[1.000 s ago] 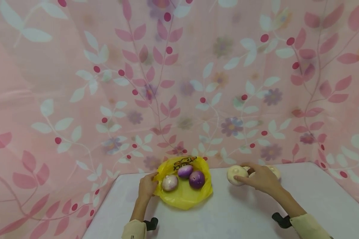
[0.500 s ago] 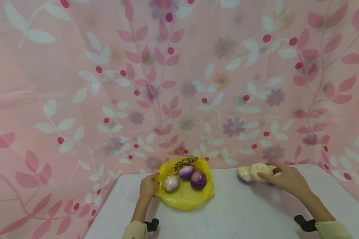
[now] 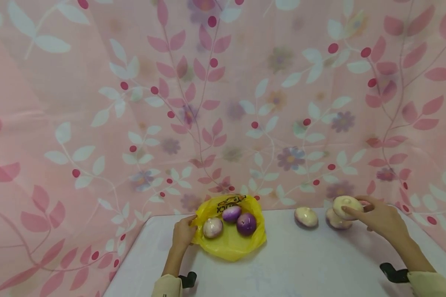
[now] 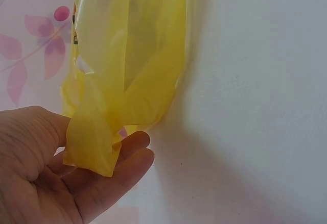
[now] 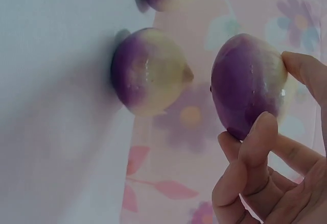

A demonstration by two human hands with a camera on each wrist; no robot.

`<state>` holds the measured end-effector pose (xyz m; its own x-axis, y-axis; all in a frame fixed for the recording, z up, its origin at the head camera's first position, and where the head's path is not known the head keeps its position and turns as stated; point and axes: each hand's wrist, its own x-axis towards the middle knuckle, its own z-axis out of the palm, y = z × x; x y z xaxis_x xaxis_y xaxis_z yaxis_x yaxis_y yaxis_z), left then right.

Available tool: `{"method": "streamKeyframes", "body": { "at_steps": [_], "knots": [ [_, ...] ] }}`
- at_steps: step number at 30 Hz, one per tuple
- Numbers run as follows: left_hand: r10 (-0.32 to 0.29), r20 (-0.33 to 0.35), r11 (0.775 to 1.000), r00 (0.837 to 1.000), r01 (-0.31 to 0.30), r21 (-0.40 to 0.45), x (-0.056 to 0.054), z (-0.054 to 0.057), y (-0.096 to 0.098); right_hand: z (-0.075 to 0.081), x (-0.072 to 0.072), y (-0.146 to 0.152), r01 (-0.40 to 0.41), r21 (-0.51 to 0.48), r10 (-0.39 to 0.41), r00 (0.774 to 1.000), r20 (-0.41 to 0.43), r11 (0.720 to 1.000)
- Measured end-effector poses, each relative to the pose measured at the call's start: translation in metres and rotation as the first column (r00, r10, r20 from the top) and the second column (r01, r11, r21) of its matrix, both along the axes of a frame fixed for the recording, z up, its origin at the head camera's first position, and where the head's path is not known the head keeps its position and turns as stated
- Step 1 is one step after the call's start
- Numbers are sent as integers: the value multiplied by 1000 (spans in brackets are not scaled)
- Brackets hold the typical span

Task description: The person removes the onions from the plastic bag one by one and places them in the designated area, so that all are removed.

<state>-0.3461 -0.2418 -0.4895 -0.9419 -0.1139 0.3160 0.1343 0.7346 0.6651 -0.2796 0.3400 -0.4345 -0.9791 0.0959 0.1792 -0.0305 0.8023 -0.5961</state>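
Note:
My left hand [image 3: 183, 233] pinches the left edge of a yellow plastic bag [image 3: 228, 249]. In the left wrist view, a loose corner of the bag [image 4: 92, 147] lies between thumb and fingers. The bag's mouth is open, showing a pale turnip [image 3: 212, 228] and two purple ones inside. At the right, my right hand [image 3: 384, 222] holds a cream-and-purple turnip [image 3: 346, 206] by its fingertips, raised off the table. In the right wrist view, the held turnip [image 5: 248, 83] is apart from a similar turnip [image 5: 148, 73] standing on the table.
Two turnips rest on the white table near its back edge: one on the left [image 3: 306, 217], another turnip [image 3: 336, 221] partly behind the held one. A pink floral curtain [image 3: 223, 103] hangs right behind the table. Dark wrist mounts [image 3: 393, 273] sit on both wrists.
My right hand has moved to the right, away from the bag, carrying the turnip. The two turnips on the table now show more fully. My left hand stays at the bag.

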Motion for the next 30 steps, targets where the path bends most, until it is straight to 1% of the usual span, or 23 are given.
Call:
{"method": "streamKeyframes", "body": {
  "at_steps": [4, 8, 12, 15, 23, 30],
  "knots": [
    [-1, 12, 1000, 1000, 1, -1, 0, 1, 0, -4, -2, 10, 31, -24, -31, 999, -15, 999],
    [5, 15, 1000, 1000, -5, -5, 1, 2, 1, -10, -3, 17, 96, -40, -97, 995, -28, 995],
    [6, 24, 1000, 1000, -6, -2, 1, 2, 1, -18, -3, 23, 192, -60, -194, 981, -16, 979],
    [6, 33, 1000, 999, -6, 1, 0, 1, 1, -22, -3, 28, 243, -74, -242, 970, 15, 967],
    [2, 39, 1000, 999, -2, -14, 0, 3, 1, -36, -8, 40, 284, -66, -277, 956, 100, 957],
    [13, 55, 1000, 998, -13, -7, -1, 0, 1, -46, -13, 43, 323, -61, -309, 936, 166, 945]
  ]
}}
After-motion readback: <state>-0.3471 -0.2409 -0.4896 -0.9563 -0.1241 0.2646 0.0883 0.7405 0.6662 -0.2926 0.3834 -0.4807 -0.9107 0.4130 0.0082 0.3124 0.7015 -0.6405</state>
